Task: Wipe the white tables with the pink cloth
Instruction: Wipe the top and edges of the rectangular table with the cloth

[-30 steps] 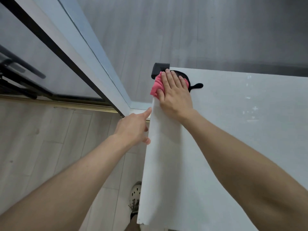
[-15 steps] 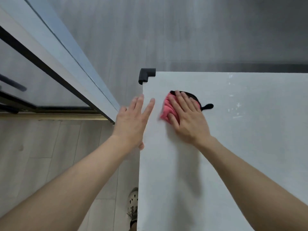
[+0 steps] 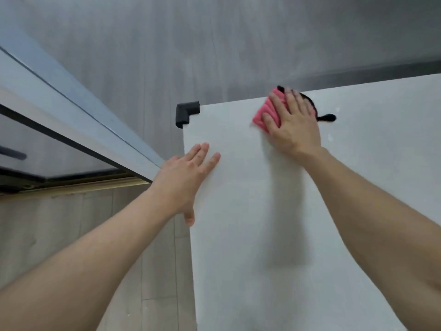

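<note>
A grey plank floor (image 3: 167,56) fills the far and left parts of the view, paler under the near left. The white surface (image 3: 262,235) takes up the right and lower middle, its left edge running down the picture and its far edge slanting up to the right. A pale door frame (image 3: 71,103) with a dark track crosses the left side at an angle. Both bare forearms reach in from below. The left hand (image 3: 186,177) lies flat with its fingers straight and close together, resting on the surface just inside the left edge, the thumb hanging at that edge; it holds nothing. The right hand (image 3: 293,125) is spread, its fingers straight, pressing palm-down on the pink cloth (image 3: 265,115), which lies on the surface close to the far edge; the fingertips are blurred. The cloth shows to the left of the hand, and a black loop (image 3: 327,118) of it sticks out to the right. A black corner guard (image 3: 186,113) caps the far left corner of the surface, apart from both hands. A few white flecks (image 3: 330,137) mark the surface right of the cloth.
</note>
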